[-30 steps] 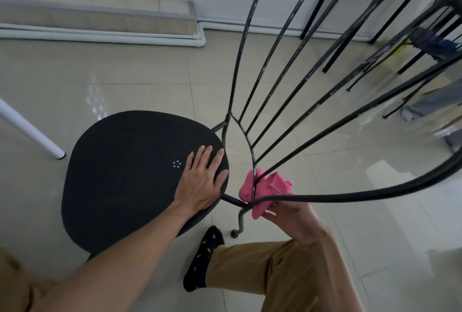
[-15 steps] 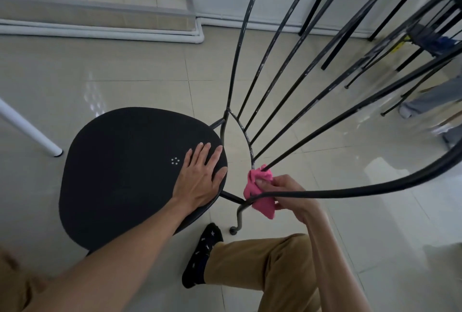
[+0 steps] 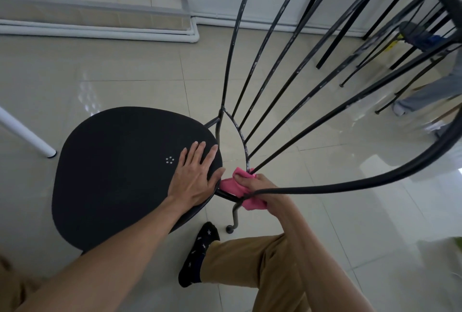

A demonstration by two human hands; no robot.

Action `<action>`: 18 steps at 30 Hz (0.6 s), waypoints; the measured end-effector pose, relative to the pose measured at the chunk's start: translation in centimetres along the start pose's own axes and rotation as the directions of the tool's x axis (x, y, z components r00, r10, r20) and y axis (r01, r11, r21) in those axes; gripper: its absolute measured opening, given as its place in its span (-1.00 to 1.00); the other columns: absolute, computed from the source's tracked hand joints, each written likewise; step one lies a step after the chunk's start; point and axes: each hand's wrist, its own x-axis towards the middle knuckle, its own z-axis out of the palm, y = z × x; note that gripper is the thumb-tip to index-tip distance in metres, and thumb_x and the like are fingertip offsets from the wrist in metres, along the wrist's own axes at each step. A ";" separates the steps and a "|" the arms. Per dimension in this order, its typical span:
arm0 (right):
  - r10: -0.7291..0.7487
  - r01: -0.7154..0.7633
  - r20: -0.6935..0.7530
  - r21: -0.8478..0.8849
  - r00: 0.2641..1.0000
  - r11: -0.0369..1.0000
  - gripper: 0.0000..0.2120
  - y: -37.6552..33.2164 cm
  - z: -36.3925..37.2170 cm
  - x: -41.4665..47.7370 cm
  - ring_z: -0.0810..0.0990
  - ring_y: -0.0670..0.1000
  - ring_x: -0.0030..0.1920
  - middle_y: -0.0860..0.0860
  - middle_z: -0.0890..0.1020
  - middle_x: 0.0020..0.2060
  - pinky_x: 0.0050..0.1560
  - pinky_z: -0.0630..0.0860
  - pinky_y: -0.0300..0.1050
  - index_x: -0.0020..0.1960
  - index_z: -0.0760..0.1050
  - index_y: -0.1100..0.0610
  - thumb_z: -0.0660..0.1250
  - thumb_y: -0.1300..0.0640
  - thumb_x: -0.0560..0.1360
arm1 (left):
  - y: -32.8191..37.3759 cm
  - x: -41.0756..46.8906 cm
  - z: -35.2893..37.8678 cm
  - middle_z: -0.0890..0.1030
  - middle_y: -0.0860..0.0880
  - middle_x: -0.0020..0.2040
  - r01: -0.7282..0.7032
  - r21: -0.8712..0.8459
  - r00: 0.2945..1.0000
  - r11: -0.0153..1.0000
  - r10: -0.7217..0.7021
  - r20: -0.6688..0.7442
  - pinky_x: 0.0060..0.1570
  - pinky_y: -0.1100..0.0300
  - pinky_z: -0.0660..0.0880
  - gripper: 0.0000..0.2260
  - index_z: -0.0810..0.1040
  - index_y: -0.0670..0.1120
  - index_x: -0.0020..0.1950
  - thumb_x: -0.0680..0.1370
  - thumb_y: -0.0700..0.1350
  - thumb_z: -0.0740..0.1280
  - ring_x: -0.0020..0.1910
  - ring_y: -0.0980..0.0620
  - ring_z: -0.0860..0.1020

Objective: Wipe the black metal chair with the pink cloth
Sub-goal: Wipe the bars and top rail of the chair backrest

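The black metal chair (image 3: 112, 169) stands on the tiled floor, its round seat at centre left and its thin back rods fanning up to the right. My left hand (image 3: 195, 176) lies flat, fingers apart, on the seat's right rim. My right hand (image 3: 260, 186) grips the pink cloth (image 3: 232, 186), pressed against the frame where the rods meet just behind the seat. Part of the cloth is hidden under my fingers and the curved back rail.
My foot in a dark starred sock (image 3: 197, 251) and my tan trouser leg (image 3: 247, 261) are beside the chair's rear leg (image 3: 233, 219). A white table leg (image 3: 27, 136) stands at left. More black chair legs (image 3: 350, 36) crowd the upper right near the white wall.
My right hand has moved the pink cloth left and down along the frame, from the rod junction toward the seat's rear edge. My left hand has stayed flat on the seat.
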 end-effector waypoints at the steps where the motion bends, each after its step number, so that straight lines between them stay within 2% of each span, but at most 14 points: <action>1: 0.000 -0.004 0.027 0.165 1.000 0.986 -0.41 0.7 0.1 -0.1 0.65 0.02 -0.34 0.07 0.71 -0.26 -0.32 0.61 -0.14 0.15 0.50 0.22 0.50 -0.21 0.37 | 0.0 0.0 -0.1 0.22 -0.19 0.62 -0.001 -0.006 1.000 1.000 0.001 -0.001 0.60 -0.15 0.04 -0.34 0.09 -0.01 0.65 0.65 0.32 -0.18 0.63 -0.15 0.10; 2: -0.028 0.007 0.058 0.327 0.998 0.945 -0.46 1.3 0.4 -0.1 0.63 0.03 -0.35 0.08 0.70 -0.24 -0.34 0.60 -0.16 0.15 0.50 0.23 0.51 -0.14 0.39 | 0.0 0.0 -0.1 0.23 -0.19 0.61 -0.001 -0.014 1.000 1.000 0.001 -0.005 0.60 -0.15 0.05 -0.34 0.10 -0.01 0.65 0.64 0.32 -0.18 0.63 -0.15 0.11; 4: -0.111 0.034 0.090 0.606 0.990 0.795 -0.74 2.6 1.3 -0.4 0.63 -0.02 -0.36 0.05 0.68 -0.23 -0.37 0.61 -0.23 0.09 0.53 0.19 0.43 0.03 0.52 | -0.1 0.0 -0.2 0.22 -0.19 0.62 0.002 -0.036 1.000 0.999 -0.002 -0.002 0.60 -0.15 0.04 -0.32 0.10 -0.01 0.65 0.63 0.33 -0.19 0.63 -0.14 0.10; 5: -0.135 0.044 0.075 0.702 0.988 0.711 -0.88 3.3 1.6 -0.5 0.67 -0.02 -0.29 0.05 0.69 -0.18 -0.31 0.63 -0.21 0.08 0.55 0.14 0.36 0.12 0.58 | -0.1 0.0 -0.2 0.21 -0.18 0.62 0.003 -0.045 1.000 0.999 -0.003 0.003 0.60 -0.14 0.03 -0.31 0.08 -0.01 0.65 0.63 0.34 -0.20 0.63 -0.14 0.09; 7: -0.201 0.075 0.049 0.821 0.978 0.566 -0.82 4.8 1.9 -0.7 0.67 0.06 -0.13 0.17 0.65 -0.01 -0.22 0.65 -0.10 0.14 0.55 0.14 0.32 0.22 0.55 | -0.1 0.0 -0.3 0.20 -0.18 0.63 0.005 -0.056 1.000 0.998 -0.004 0.003 0.61 -0.13 0.01 -0.30 0.07 0.00 0.65 0.62 0.35 -0.22 0.64 -0.13 0.07; 10: -0.243 0.035 0.095 0.875 0.965 0.483 -0.57 6.6 1.6 -1.2 0.52 0.16 0.02 0.29 0.48 0.15 -0.01 0.58 0.06 0.38 0.37 0.20 0.17 0.40 0.54 | -0.1 0.0 -0.4 0.22 -0.18 0.62 0.003 -0.073 1.000 0.997 -0.004 -0.009 0.60 -0.14 0.04 -0.30 0.09 0.00 0.65 0.62 0.34 -0.25 0.63 -0.13 0.10; 12: -0.213 -0.007 0.130 0.867 0.968 0.498 -0.53 6.9 1.3 -1.3 0.53 0.17 0.04 0.29 0.49 0.15 0.11 0.52 0.11 0.42 0.32 0.18 0.10 0.44 0.55 | -0.1 0.0 -0.3 0.23 -0.18 0.61 0.001 -0.076 1.000 0.997 -0.002 -0.014 0.60 -0.15 0.05 -0.31 0.09 0.00 0.65 0.62 0.33 -0.26 0.63 -0.14 0.11; 14: -0.171 -0.012 0.131 0.826 0.977 0.564 -0.55 6.3 0.6 -1.4 0.59 0.15 -0.04 0.27 0.56 0.09 0.03 0.57 0.11 0.38 0.37 0.18 0.24 0.39 0.51 | 0.0 0.0 -0.2 0.23 -0.19 0.61 -0.002 -0.076 1.000 0.997 0.001 -0.011 0.60 -0.16 0.05 -0.32 0.08 0.01 0.65 0.63 0.32 -0.26 0.63 -0.15 0.10; 16: -0.103 0.005 0.099 0.697 0.990 0.717 -0.59 4.4 0.1 -1.4 0.64 0.09 -0.19 0.23 0.64 -0.03 -0.16 0.63 0.03 0.26 0.47 0.25 0.42 0.25 0.43 | 0.0 0.0 -0.2 0.23 -0.19 0.61 0.000 -0.071 1.000 0.997 -0.001 -0.014 0.60 -0.17 0.05 -0.33 0.08 0.01 0.65 0.63 0.31 -0.26 0.63 -0.15 0.10; 18: -0.037 0.022 0.022 0.478 0.999 0.878 -0.66 2.5 0.3 -0.9 0.64 0.05 -0.29 0.17 0.70 -0.16 -0.22 0.64 0.01 0.14 0.51 0.26 0.49 0.17 0.44 | 0.1 0.0 -0.2 0.24 -0.19 0.61 0.001 -0.063 1.000 0.998 -0.002 -0.012 0.59 -0.17 0.06 -0.33 0.09 0.01 0.65 0.64 0.30 -0.25 0.63 -0.16 0.11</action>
